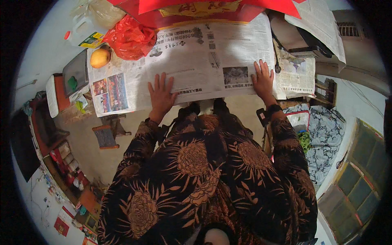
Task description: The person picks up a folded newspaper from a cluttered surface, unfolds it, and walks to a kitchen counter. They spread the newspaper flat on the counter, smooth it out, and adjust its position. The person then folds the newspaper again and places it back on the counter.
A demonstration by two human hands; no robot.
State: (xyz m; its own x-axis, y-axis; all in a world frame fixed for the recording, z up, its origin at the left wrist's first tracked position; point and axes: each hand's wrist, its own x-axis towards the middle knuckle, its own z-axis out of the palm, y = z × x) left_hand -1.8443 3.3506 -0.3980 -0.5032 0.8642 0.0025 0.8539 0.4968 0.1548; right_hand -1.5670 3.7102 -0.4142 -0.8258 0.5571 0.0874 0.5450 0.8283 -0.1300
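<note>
Both of my hands rest palm down near the front edge of a table covered with newspaper (190, 61). My left hand (161, 93) lies flat with its fingers spread, beside the paper's lower middle. My right hand (263, 80) lies near the paper's right edge, next to a dark printed photo, with its fingers a little apart. Neither hand holds anything. At the back left are a crumpled red plastic bag (131, 38) and a round yellow-orange fruit (100, 58). A red sheet with gold print (202, 10) spans the back of the table.
A translucent plastic jug (82, 30) with a red cap and a pale plastic bag (105, 12) stand at the back left. A black cable (277, 65) runs down right of the newspaper. A small folding stool (105, 137) is on the floor at left; leafy greens (304, 141) lie at right.
</note>
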